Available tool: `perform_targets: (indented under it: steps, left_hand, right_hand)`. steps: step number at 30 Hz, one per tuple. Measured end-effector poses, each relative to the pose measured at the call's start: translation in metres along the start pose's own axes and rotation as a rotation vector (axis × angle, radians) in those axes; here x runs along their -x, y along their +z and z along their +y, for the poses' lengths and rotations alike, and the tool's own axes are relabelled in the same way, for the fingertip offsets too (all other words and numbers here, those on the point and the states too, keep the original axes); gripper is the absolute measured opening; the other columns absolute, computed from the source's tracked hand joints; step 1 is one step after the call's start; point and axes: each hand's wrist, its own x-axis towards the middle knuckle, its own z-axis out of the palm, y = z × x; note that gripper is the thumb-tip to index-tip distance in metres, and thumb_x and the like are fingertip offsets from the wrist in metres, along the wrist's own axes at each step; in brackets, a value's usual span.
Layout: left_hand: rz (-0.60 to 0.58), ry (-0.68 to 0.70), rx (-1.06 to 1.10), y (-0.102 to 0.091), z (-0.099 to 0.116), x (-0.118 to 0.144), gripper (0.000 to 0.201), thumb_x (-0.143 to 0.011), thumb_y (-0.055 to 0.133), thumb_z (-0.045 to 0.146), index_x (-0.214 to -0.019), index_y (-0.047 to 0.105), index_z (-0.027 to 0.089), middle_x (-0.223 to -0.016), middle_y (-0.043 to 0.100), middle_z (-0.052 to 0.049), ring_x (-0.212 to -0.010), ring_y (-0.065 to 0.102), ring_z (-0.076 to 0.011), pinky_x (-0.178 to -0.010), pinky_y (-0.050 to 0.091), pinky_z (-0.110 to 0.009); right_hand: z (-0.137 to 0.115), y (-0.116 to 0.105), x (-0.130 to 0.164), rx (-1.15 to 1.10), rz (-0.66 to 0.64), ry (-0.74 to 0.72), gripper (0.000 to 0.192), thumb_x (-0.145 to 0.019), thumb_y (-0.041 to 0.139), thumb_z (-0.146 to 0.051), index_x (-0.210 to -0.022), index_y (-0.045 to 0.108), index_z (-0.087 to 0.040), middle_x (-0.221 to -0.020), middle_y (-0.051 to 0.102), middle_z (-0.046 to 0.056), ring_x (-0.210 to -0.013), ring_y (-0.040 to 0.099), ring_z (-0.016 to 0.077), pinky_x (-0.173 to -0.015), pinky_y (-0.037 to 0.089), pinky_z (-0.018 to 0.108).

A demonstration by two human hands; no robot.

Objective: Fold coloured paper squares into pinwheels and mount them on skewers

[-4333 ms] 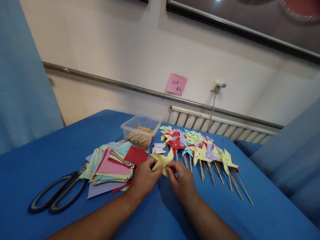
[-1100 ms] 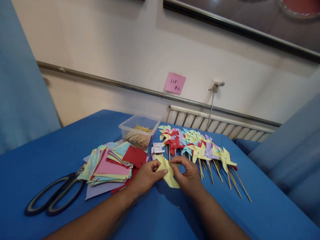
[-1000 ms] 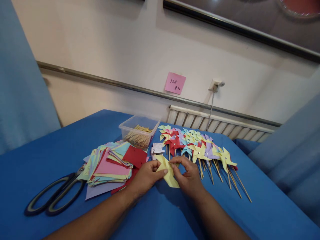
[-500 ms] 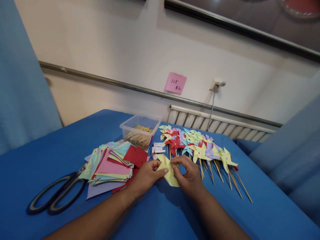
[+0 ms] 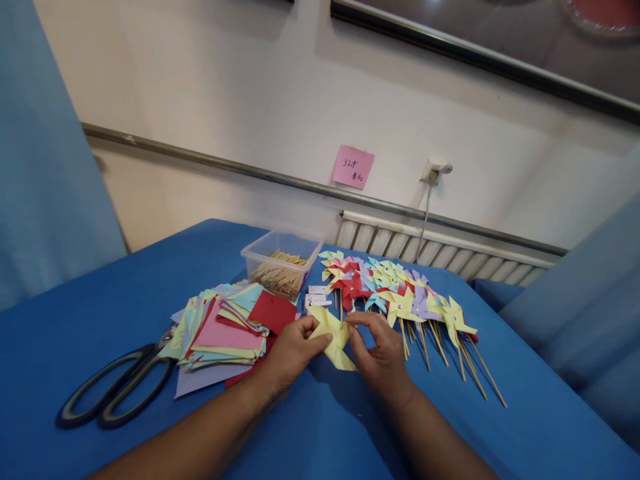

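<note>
Yellow paper (image 5: 334, 340), just right of the paper stack (image 5: 225, 330): left hand (image 5: 293, 353) and right hand (image 5: 377, 353), knuckles up, fingertips pinched on its edges.

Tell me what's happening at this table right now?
A person is folding a yellow paper square into a pinwheel shape, pinching it between the left hand and right hand just above the blue table. Left of the hands lies a stack of coloured paper squares and large scissors. Beyond them sit a clear tub of wooden sticks and a row of finished pinwheels on sticks.
</note>
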Motion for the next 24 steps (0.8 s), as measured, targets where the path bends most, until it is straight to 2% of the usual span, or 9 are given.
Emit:
perform_targets:
  steps: [7, 13, 17, 22, 24]
  left_hand:
    - [0.051, 0.032, 0.059, 0.0, 0.012, 0.004, 0.023, -0.068, 0.066, 0.03, -0.085, 0.063, 0.014, -0.075, 0.065, -0.001, -0.061, 0.057, -0.0129, -0.055, 0.043, -0.022]
    - [0.138, 0.063, 0.051, -0.002, 0.01, 0.002, 0.023, -0.07, 0.064, 0.033, -0.084, 0.063, 0.014, -0.07, 0.065, 0.0, -0.058, 0.055, -0.0124, -0.054, 0.043, -0.022]
    - [0.174, 0.089, 0.045, -0.002, 0.008, 0.0, 0.024, -0.069, 0.065, 0.036, -0.081, 0.063, 0.015, -0.068, 0.063, 0.001, -0.059, 0.055, -0.0129, -0.054, 0.042, -0.022]
    - [0.19, 0.1, 0.05, 0.0, 0.008, 0.001, 0.023, -0.065, 0.066, 0.035, -0.076, 0.062, 0.015, -0.067, 0.064, 0.002, -0.063, 0.056, -0.0142, -0.058, 0.043, -0.022]
    - [0.189, 0.083, 0.057, 0.0, 0.009, 0.001, 0.023, -0.064, 0.067, 0.035, -0.075, 0.062, 0.015, -0.065, 0.064, 0.002, -0.06, 0.056, -0.0137, -0.056, 0.042, -0.022]
  right_hand:
    - [0.004, 0.008, 0.002, -0.107, 0.135, 0.179, 0.014, -0.081, 0.056, -0.017, -0.092, 0.065, -0.02, -0.085, 0.068, 0.002, -0.073, 0.063, 0.0142, -0.069, 0.049, 0.026]
    - [0.007, 0.012, 0.002, -0.209, 0.198, 0.356, 0.012, -0.079, 0.06, -0.022, -0.09, 0.066, -0.02, -0.08, 0.069, 0.002, -0.07, 0.065, 0.0153, -0.068, 0.05, 0.027]
    - [0.002, 0.02, 0.007, -0.338, 0.129, 0.467, 0.012, -0.079, 0.061, -0.025, -0.088, 0.065, -0.019, -0.075, 0.069, 0.002, -0.069, 0.064, 0.0158, -0.065, 0.05, 0.027]
    - [-0.01, 0.03, 0.012, -0.312, 0.027, 0.411, 0.008, -0.078, 0.06, -0.021, -0.083, 0.066, -0.019, -0.074, 0.067, 0.001, -0.066, 0.061, 0.0139, -0.064, 0.048, 0.026]
    - [-0.01, 0.03, 0.011, -0.407, 0.045, 0.461, 0.009, -0.077, 0.061, -0.022, -0.084, 0.065, -0.019, -0.073, 0.066, 0.001, -0.065, 0.061, 0.0136, -0.063, 0.047, 0.025]
